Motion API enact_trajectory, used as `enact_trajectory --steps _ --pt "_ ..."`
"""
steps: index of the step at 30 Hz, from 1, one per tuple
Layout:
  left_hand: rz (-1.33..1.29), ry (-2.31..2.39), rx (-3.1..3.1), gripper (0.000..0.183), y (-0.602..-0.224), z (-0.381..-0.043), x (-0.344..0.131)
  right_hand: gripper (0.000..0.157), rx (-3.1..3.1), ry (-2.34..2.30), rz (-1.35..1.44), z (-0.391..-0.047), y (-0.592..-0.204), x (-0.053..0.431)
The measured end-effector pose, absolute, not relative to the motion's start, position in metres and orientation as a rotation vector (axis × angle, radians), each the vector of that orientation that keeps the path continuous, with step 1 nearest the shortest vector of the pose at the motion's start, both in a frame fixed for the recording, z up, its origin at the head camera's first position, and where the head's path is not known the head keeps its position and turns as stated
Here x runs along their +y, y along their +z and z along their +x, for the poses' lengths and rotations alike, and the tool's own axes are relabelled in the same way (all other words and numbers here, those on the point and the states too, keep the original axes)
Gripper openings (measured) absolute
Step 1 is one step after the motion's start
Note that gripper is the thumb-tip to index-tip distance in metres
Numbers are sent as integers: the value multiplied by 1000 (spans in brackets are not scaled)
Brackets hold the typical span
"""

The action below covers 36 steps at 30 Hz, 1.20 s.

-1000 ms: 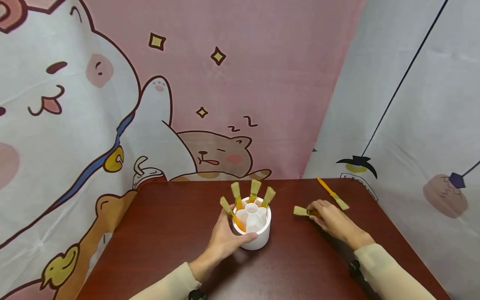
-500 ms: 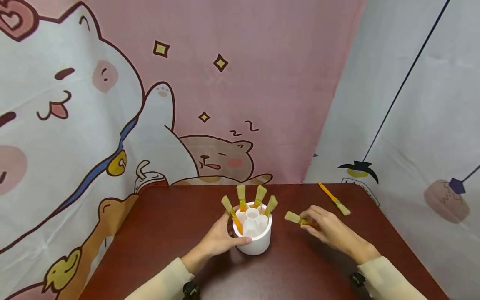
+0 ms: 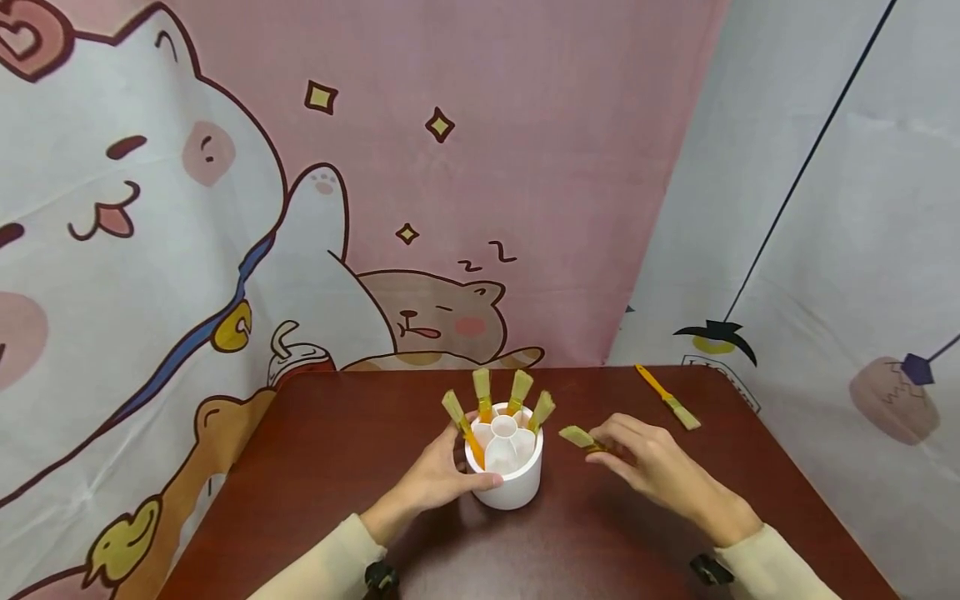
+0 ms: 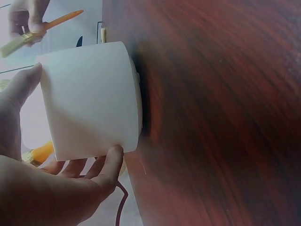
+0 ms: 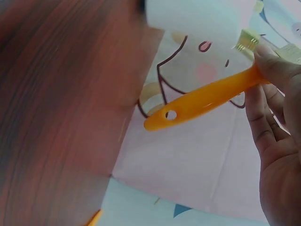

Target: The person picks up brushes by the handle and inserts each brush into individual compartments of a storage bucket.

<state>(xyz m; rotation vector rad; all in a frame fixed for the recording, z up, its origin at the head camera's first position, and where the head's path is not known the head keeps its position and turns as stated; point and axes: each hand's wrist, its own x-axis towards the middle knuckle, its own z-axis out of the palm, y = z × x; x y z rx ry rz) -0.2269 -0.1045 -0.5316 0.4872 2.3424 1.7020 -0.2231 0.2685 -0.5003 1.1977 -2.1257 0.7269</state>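
My left hand (image 3: 429,482) grips a round white holder (image 3: 517,490) on the table, thumb on the near side and fingers around the far left. Several paintbrushes stand in its outer compartments, bristles up, such as the leftmost paintbrush (image 3: 457,414). A front compartment shows bare white inside. To the right of the holder, my right hand (image 3: 663,468) pinches another paintbrush (image 3: 576,436) near its metal band, bristles pointing left. The right wrist view shows that brush's orange handle (image 5: 207,100) free of the table, with a hole near its end. Bristles are partly hidden there.
One more paintbrush (image 3: 667,397) with an orange handle lies at the table's back right. The dark red wooden table (image 3: 322,500) meets a cartoon-printed cloth (image 3: 570,167) along its back edge.
My right hand has moved left toward the holder with the paintbrush, which has come up off the table and turned slightly. My left hand keeps its grip on the holder.
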Motion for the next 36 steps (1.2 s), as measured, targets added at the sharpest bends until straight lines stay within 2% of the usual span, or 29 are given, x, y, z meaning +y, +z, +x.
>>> enact_trajectory --steps 30,36 --pt "498 1667 2364 111 -530 -227 -107 25 -1991 809 1261 -195 -456 204" --pt "500 1652 2365 111 -531 -228 -106 19 -1943 825 1306 -197 -450 190"
